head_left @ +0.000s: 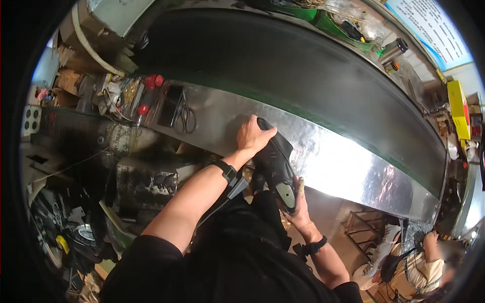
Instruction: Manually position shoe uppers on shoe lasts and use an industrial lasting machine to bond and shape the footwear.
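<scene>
Both my hands are closed on a black shoe [275, 156], which slants over the near edge of a shiny metal counter [217, 108]. My left hand [254, 134] grips its upper end, with the thumb laid across it. Lower down, my right hand [299, 206] wraps round the other end from the right, beside a pale grey-green patch. Its fingers are partly hidden beneath the shoe. On the counter left of my hands lie black-handled scissors [186, 120] and a dark flat rectangular thing [170, 105].
A wide black conveyor belt [283, 60] runs behind the counter. Red-knobbed levers [143, 109] and clutter stand at the left, above dark machinery [146, 177]. Green bins [343, 30] line the back. Another person [417, 267] sits at the lower right beside a metal frame [364, 227].
</scene>
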The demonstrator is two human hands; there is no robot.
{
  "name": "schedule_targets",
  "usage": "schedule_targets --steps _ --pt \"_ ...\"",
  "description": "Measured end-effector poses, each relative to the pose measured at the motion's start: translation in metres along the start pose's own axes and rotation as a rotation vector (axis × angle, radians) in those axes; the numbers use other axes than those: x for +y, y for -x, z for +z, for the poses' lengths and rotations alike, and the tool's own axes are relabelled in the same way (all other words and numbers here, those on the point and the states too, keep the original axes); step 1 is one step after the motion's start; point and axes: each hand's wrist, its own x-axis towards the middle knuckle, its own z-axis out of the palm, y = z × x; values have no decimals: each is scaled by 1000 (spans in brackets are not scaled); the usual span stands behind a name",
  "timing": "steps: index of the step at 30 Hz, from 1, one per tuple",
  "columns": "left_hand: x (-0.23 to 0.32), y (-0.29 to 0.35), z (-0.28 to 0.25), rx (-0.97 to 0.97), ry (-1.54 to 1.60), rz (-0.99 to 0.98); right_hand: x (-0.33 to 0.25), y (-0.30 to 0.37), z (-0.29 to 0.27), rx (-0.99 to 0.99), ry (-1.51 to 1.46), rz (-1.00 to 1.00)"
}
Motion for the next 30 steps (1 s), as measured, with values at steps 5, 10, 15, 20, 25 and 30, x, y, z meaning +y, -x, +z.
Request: schedule_targets --steps 5,10,15,20,25,30 --pt "-15 -11 -10 -15 206 -78 17 -6 -5 -172 22 31" --pt "-36 10 -61 41 482 -131 -40 -33 -27 -309 -307 -90" --pt "-61 57 -155 324 592 24 -126 -127 -15 -366 -740 499" --pt "-128 153 -274 541 581 -57 -227 -136 60 -618 -701 263" --pt "-233 275 -369 947 526 -139 -335 -94 165 -664 -711 65" --pt "-336 385 -445 1082 1133 -159 -423 -42 263 -892 -902 41"
